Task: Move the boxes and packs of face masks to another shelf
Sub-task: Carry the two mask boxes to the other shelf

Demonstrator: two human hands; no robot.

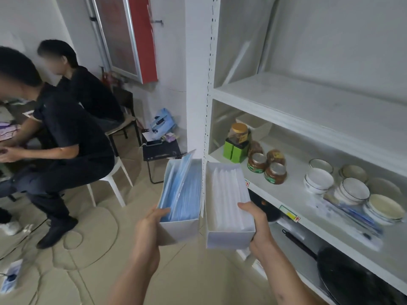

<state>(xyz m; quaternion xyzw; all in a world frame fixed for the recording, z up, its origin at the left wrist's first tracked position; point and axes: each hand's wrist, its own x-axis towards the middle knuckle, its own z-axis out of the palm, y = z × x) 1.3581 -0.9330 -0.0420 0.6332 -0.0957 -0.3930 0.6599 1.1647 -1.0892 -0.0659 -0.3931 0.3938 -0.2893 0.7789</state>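
Transport step: box of blue masks (180, 194) being pinched by left hand (149, 221), box of white masks (229, 205) by right hand (256, 225), both left of shelf unit (308, 102). Boxes being kept level; lidless, spilling judged likely.

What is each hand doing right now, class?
Left hand: closed on the box of blue masks.
Right hand: closed on the box of white masks.
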